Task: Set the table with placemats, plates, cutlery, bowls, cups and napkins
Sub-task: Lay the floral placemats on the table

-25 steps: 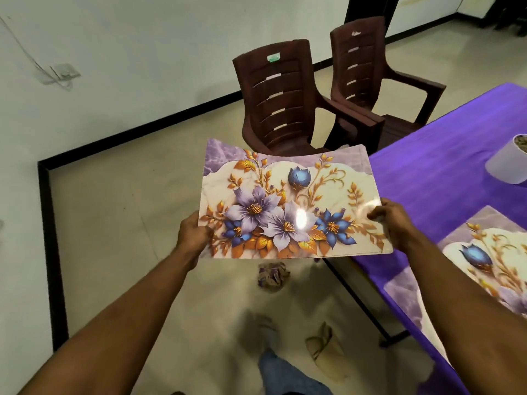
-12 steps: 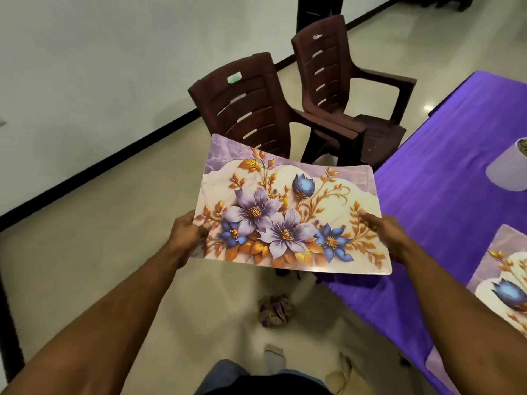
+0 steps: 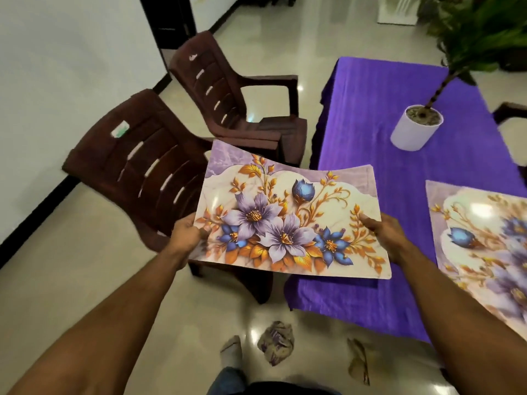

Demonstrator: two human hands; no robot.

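Placemat [image 3: 288, 220] moved partly over table [image 3: 370, 132] corner; left hand [image 3: 186, 233], right hand [image 3: 385, 233] apparently pinching edges.

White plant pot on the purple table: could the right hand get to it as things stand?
Probably not yet: the right hand grips the floral placemat, and the white plant pot stands further along the table, though nothing blocks the way.

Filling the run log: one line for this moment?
placemat held by left hand and right hand | over table edge | second placemat laid

A home dining room: a purple-clothed tabletop [image 3: 370, 115], brown plastic armchairs [image 3: 148, 166], a potted plant [image 3: 415, 128], polished tile floor [image 3: 71, 266].
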